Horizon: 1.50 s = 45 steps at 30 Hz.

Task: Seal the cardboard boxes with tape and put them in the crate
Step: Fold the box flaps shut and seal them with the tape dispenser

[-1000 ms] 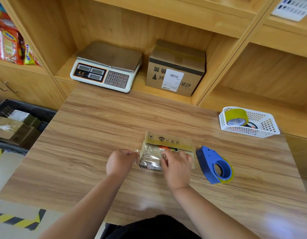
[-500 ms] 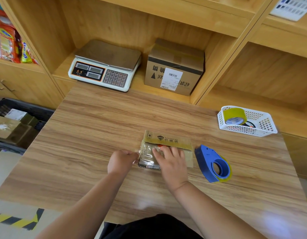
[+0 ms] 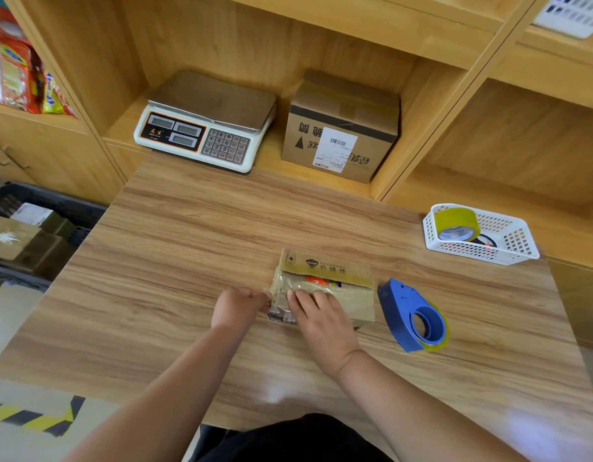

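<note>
A small flat cardboard box (image 3: 341, 271) lies on the bench (image 3: 188, 261) at the middle of the frame. Its far strip carries a dark logo, and its near part is covered in crinkled clear tape. Just right of it, a blue tape dispenser (image 3: 405, 311) lies on its side, loaded with a yellowish roll (image 3: 445, 331). A spare tape roll (image 3: 456, 225) stands tilted at the right edge. A larger taped box (image 3: 341, 128) with a white label stands on the shelf at upper centre. The dark crate (image 3: 55, 201), at the left edge beside the bench, holds several brown boxes (image 3: 11, 235).
</note>
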Each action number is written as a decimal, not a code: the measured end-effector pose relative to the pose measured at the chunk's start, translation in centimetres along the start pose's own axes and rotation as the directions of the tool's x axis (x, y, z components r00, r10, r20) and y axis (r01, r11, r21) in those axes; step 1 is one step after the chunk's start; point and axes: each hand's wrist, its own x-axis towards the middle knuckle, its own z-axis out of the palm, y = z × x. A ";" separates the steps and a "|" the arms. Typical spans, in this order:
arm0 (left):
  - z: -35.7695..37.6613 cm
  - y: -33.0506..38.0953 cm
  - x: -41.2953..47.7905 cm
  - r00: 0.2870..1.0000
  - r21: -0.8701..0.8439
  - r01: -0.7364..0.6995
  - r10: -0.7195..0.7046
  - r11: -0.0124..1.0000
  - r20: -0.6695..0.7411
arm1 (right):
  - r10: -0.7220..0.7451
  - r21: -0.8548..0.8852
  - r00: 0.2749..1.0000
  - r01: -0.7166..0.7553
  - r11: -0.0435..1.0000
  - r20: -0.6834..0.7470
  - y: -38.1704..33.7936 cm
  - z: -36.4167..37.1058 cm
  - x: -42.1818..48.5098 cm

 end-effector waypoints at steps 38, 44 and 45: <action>1.5 0.5 -1.7 0.959 0.269 -0.237 0.269 0.934 -0.089 | 0.111 0.034 0.988 -0.115 0.993 0.104 1.7 2.0 -3.3; 1.4 -1.3 -2.9 0.949 0.345 -0.311 0.311 0.886 0.056 | 0.042 0.060 0.999 -0.042 0.997 0.004 2.4 2.2 -3.0; 1.4 -1.6 -2.9 0.948 0.373 -0.318 0.303 0.871 0.101 | 0.038 0.063 0.999 -0.037 0.997 -0.007 2.6 2.1 -2.7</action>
